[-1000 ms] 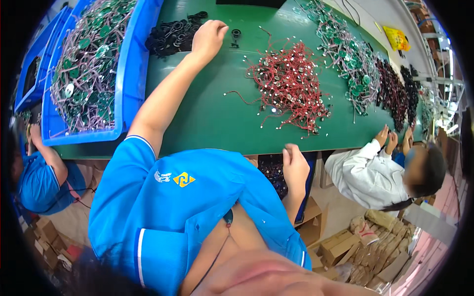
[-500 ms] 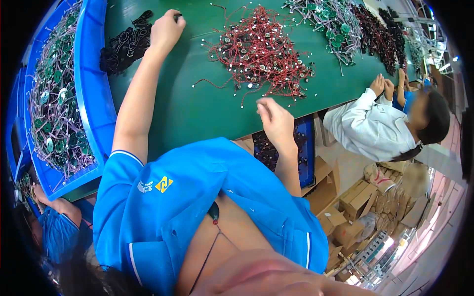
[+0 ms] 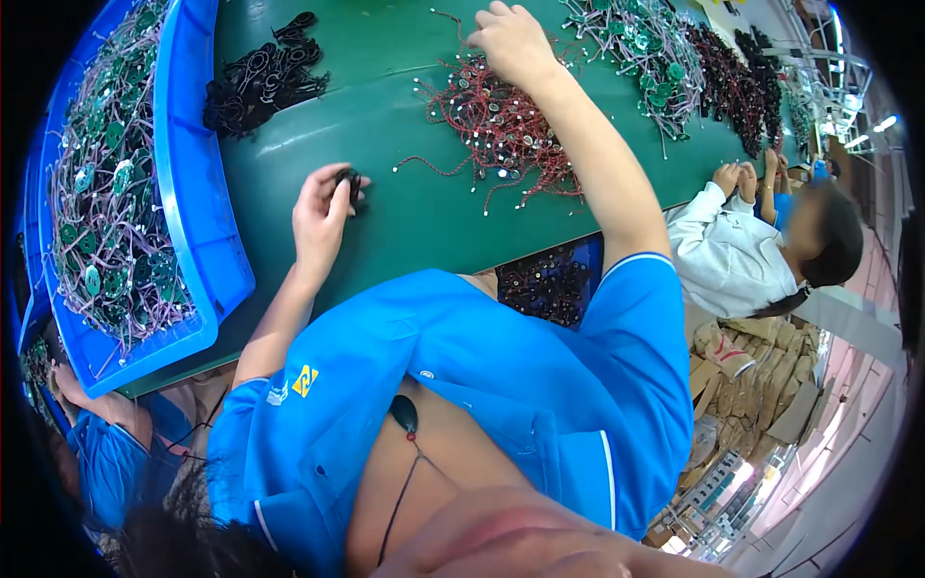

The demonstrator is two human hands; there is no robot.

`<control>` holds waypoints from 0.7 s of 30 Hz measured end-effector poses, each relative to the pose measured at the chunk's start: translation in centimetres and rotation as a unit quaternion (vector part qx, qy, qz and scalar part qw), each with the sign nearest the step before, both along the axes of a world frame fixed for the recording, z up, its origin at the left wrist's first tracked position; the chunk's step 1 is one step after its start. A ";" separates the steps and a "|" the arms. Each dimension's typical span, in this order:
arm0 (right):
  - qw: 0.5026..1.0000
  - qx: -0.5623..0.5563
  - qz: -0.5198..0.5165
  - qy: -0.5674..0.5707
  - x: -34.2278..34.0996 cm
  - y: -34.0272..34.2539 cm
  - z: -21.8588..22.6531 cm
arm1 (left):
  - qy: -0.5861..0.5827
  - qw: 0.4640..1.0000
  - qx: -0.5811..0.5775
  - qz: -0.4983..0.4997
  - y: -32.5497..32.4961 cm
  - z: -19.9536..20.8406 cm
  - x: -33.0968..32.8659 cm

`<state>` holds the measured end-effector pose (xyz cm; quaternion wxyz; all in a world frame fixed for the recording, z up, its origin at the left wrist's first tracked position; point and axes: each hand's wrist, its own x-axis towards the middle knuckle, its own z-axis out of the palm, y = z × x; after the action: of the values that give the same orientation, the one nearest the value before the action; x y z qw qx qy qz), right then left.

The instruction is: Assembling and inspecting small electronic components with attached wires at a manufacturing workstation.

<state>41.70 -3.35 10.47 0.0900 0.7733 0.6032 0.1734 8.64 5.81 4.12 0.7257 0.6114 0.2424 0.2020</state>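
My left hand (image 3: 323,217) is closed, thumb against fingers, on a small black part (image 3: 350,181) over the green table. It resembles the parts in the black heap (image 3: 265,72) farther off, which have rings and strap-like ends. My right hand (image 3: 515,43) reaches across the pile of red twisted wires (image 3: 496,130) to its far end. Its fingers are bent and a little apart, and I see nothing in them; the tips are partly hidden. Small round discs and white connectors are attached to the red wires.
A blue bin (image 3: 188,144) full of green discs with pale purple wires stands at left. More green discs (image 3: 641,58) and dark red bundles (image 3: 723,72) lie at far right. Below the table edge is a bin of dark parts (image 3: 549,284). A person in grey (image 3: 723,241) works at right.
My left hand has come back toward me from beside the black heap, bringing a black part. My right hand has swung from the near table edge out over the red wires.
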 end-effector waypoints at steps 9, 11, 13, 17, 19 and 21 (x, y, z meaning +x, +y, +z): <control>0.988 -0.117 -0.031 0.093 0.6 -0.6 -2.5 | 0.001 1.000 -0.024 -0.002 0.2 -0.7 -1.2; 0.994 -0.061 -0.031 0.086 -0.5 -1.0 -3.3 | 0.001 1.000 -0.022 -0.016 -0.1 -0.8 -1.0; 0.996 -0.032 -0.033 0.081 -0.8 -1.7 -3.1 | 0.000 0.999 -0.021 -0.026 -0.4 -0.8 -1.0; 0.960 0.223 -0.007 0.171 -1.0 -1.0 -0.8 | 0.004 0.999 -0.030 -0.025 -0.5 -0.8 -1.4; 0.839 0.314 -0.186 0.404 -2.5 -1.0 3.9 | 0.001 0.999 -0.028 -0.030 -0.4 -0.4 -1.5; 0.778 0.347 -0.244 0.464 -4.6 -0.4 8.9 | 0.003 0.999 -0.030 -0.029 -0.5 -0.1 -1.5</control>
<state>37.09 -3.74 19.41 -0.4360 0.8602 0.2620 -0.0364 7.13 5.27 4.01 0.7486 0.5965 0.2327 0.1722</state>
